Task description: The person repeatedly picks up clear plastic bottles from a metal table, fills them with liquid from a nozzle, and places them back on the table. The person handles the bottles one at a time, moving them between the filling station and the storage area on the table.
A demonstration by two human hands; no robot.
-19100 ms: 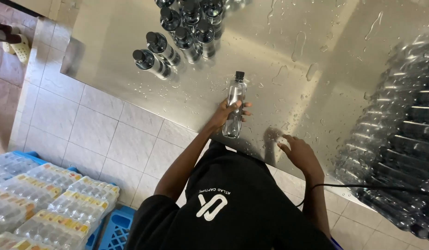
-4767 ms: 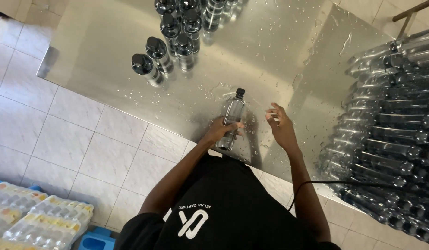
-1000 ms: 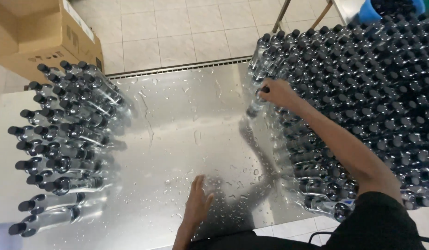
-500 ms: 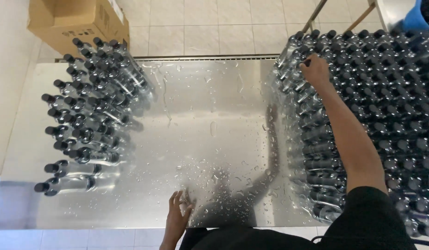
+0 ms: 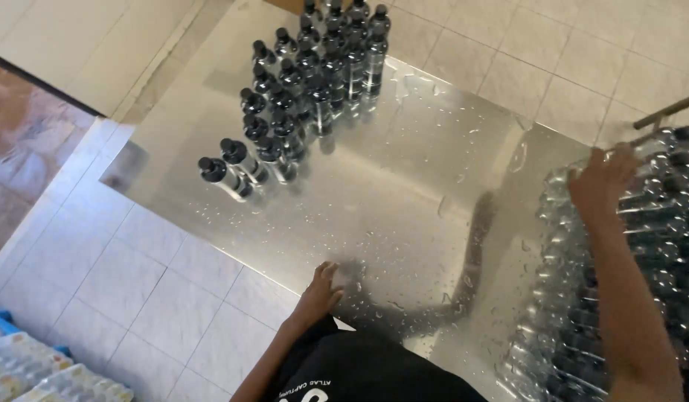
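1. We stand at the wet, shiny steel table [image 5: 404, 201], in the step of picking a bottle from the stock; nothing is lifted clear yet.
2. Our right hand [image 5: 601, 182] reaches into the dense block of clear plastic bottles with black caps [image 5: 620, 298] at the table's right end. Its fingers curl over the top of a bottle at the block's far corner; we cannot tell whether the grip is clamped on it.
3. Our left hand [image 5: 320, 292] lies flat, fingers apart, on the table's near edge, holding nothing.
4. Well to the left of the right hand stands a smaller cluster of upright capped bottles [image 5: 307, 97].
5. We judge the next move calls for a firm hold on one bottle's neck and a straight lift, without toppling its tightly packed neighbours.
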